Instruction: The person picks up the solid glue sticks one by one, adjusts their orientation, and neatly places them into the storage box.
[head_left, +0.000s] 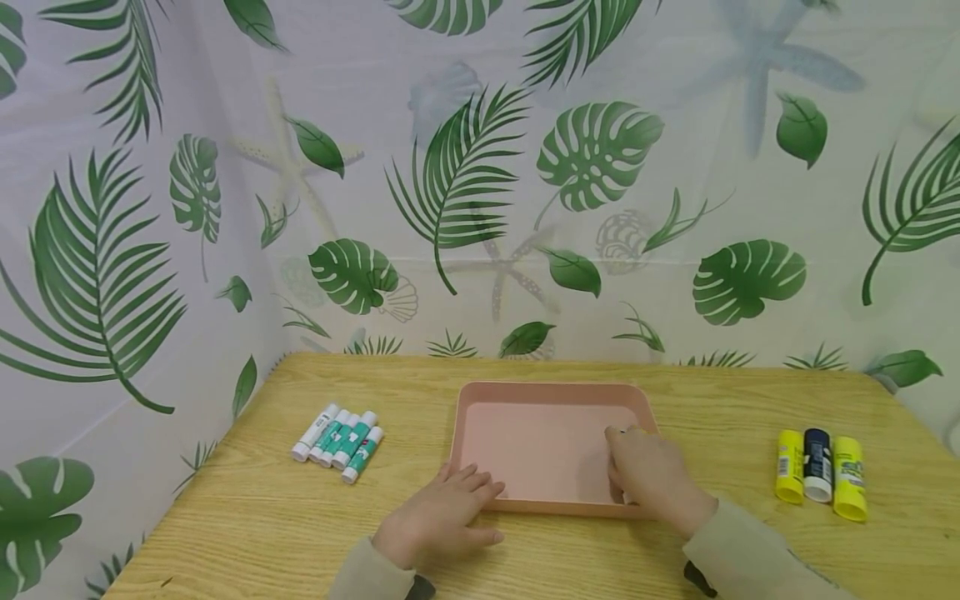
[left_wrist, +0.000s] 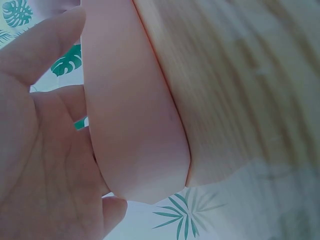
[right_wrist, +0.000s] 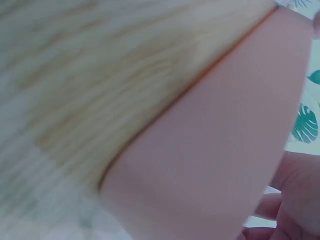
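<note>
A shallow pink tray [head_left: 551, 446] lies on the wooden table. My left hand [head_left: 448, 518] is at its near left corner, with extended fingers over the rim and the thumb apart, outside the near wall. In the left wrist view that tray wall [left_wrist: 132, 115] stands beside the palm [left_wrist: 45, 150]. Over the tray's near right part is my right hand [head_left: 656, 475], its fingers loosely bent down inside. The right wrist view shows its fingers [right_wrist: 267, 206] behind the tray wall [right_wrist: 210, 130], partly hidden. I see nothing held in either hand.
Several white-and-green glue sticks [head_left: 351, 437] lie side by side on the table's left. At the right lie two yellow glue sticks [head_left: 850, 479] and a dark blue one [head_left: 817, 462]. A leaf-patterned curtain [head_left: 480, 208] hangs behind the table and along its left side.
</note>
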